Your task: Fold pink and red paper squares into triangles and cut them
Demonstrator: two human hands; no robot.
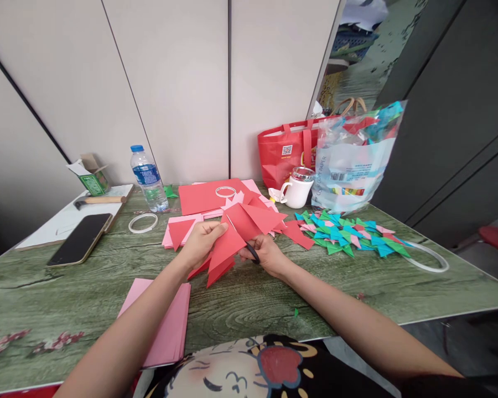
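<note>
My left hand point(201, 243) pinches a sheet of red paper point(226, 246) between thumb and fingers, above the middle of the table. My right hand point(268, 255) is closed round the black-handled scissors point(253, 253), under the right side of the red paper. The paper covers most of the blades; a thin bright strip shows near its upper edge. More red pieces with pointed corners hang below the held sheet, and I cannot tell whether they are joined to it. Pink and red paper sheets point(205, 199) lie just behind my hands, with a white ring point(225, 192) on top.
Pink sheets point(174, 320) lie beneath my left forearm. At left are a phone point(81, 239), hammer point(103, 200), white ring point(143, 223) and water bottle point(147, 179). At right stand a white mug point(299, 190), red bag point(280, 157) and plastic bag point(344, 171), behind folded paper pieces point(344, 232).
</note>
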